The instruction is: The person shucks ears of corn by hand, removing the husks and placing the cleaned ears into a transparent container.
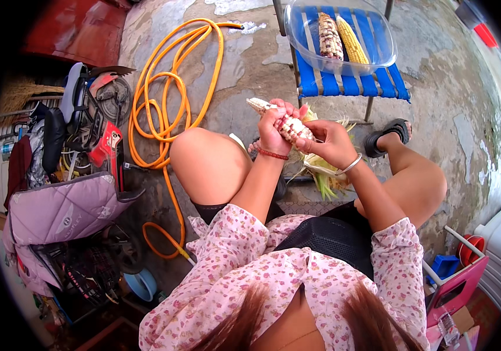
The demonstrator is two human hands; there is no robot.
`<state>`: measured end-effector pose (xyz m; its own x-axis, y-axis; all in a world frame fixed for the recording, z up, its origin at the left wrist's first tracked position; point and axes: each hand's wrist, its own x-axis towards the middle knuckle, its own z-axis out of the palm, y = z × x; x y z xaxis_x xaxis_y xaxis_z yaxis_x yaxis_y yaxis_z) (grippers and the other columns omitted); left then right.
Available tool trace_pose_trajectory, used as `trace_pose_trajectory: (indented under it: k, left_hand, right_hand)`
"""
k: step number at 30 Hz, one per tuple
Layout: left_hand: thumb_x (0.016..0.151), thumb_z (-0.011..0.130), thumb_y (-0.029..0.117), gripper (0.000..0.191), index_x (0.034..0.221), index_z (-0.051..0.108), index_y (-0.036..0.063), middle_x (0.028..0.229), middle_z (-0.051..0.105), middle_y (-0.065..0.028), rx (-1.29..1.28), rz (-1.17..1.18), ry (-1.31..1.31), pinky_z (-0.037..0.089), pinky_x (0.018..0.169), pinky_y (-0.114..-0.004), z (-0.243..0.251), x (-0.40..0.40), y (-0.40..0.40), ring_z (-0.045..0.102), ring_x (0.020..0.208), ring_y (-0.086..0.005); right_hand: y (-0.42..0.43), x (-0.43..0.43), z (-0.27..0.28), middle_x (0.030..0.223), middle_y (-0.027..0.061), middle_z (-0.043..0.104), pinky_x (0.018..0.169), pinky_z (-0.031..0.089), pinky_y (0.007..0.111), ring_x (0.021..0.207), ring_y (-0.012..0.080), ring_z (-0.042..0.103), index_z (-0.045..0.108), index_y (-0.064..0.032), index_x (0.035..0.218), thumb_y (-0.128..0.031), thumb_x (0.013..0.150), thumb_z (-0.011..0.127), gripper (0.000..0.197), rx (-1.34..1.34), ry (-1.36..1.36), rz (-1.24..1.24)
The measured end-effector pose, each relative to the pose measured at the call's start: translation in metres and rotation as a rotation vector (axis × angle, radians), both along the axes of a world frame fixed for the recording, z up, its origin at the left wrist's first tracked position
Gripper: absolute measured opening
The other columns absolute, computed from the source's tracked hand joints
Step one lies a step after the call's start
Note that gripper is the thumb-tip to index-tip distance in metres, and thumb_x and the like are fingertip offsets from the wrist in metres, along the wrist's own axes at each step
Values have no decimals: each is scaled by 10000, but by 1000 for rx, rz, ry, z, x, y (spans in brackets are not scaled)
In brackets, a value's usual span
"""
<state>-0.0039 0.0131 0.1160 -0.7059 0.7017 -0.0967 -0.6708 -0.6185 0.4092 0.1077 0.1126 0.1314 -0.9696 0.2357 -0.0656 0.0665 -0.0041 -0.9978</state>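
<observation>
My left hand (273, 128) is wrapped around a husked ear of corn (292, 128) with white and dark red kernels. The narrow tip points up and to the left, past my fingers. At the thicker end, my right hand (331, 142) grips the same ear, its thumb lying along the kernels. Pale green corn husks (320, 169) and silk lie on the ground below my hands. Beyond them, a clear plastic basin (296, 41) holds a speckled ear of corn (330, 38) and a yellow ear of corn (352, 41).
The basin rests on a blue-strapped metal-framed seat (329, 85). On the concrete floor to the left, an orange hose (169, 105) lies coiled. A scooter with a lilac quilted cover (68, 208) stands farther left, near a light-blue basin (141, 285). A pink chair (458, 287) is at lower right.
</observation>
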Motion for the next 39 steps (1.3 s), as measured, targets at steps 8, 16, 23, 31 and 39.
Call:
trace_pose_trajectory:
  k: [8, 16, 23, 31, 39]
  left_hand:
    - [863, 533, 244, 405, 1169, 429, -2, 1142, 509, -126, -588, 241, 350, 425, 884, -351, 74, -5, -10, 520, 1034, -229]
    - [815, 517, 84, 254, 1056, 509, 5, 1049, 572, -125, -478, 502, 549, 452, 813, -325, 146, -77, -100, 559, 938, -206]
    - [837, 516, 144, 221, 1024, 533, 26, 933, 620, -91, -1135, 353, 295, 493, 727, -294, 23, -151, -185, 602, 818, -173]
    - [790, 580, 193, 179, 874, 568, 36, 743, 608, -48, -1569, -104, -189, 474, 460, -263, -208, -94, -262, 564, 552, -123]
    - [721, 683, 302, 351, 771, 604, -37, 602, 567, -80, -1836, -322, -180, 373, 380, -274, -259, -28, -225, 482, 422, -141]
  right_hand:
    - [23, -7, 56, 883, 111, 631, 650, 549, 277, 719, 175, 636, 574, 65, 1023, -281, 834, 610, 396, -435, 12, -319]
    - [64, -28, 62, 1108, 248, 534, 843, 503, 400, 1008, 347, 574, 418, 70, 1154, -299, 882, 529, 472, -688, 262, -522]
    - [42, -15, 19, 825, 78, 636, 609, 528, 270, 697, 157, 622, 582, -22, 990, -191, 851, 550, 222, -626, -120, -505]
    - [34, -24, -1, 775, 49, 624, 556, 512, 247, 643, 128, 601, 586, -39, 943, -177, 860, 538, 168, -601, -289, -508]
    - [27, -27, -20, 761, 65, 624, 544, 498, 231, 613, 123, 596, 581, -5, 926, -169, 856, 543, 181, -457, -425, -510]
